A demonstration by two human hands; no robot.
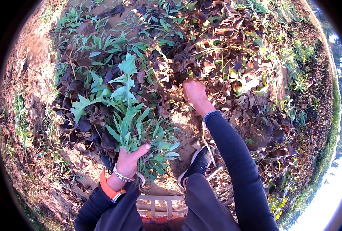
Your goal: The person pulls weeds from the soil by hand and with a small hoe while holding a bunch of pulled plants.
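My left hand (128, 162) is closed around a thick bunch of uprooted-looking green weeds (130, 130), its thumb lying across the stems. One large plant with jagged, toothed leaves (127, 89) sticks out of the top of the bunch. Narrower leaves spill over towards my right. Further forward, my right hand (194, 91) is down at the ground in a fist shape, among withered brown leaves (171, 73). Its fingertips are turned away and hidden, so whether it grips a stem is unclear. A small green sprout (176, 102) stands just left of that wrist.
Low green weeds (113, 43) grow on the bare soil ahead, left of centre. Dried plants (240, 66) cover the right side. My dark shoe (201, 160) rests on soil below my right forearm. A slatted low seat or frame (161, 198) is between my legs.
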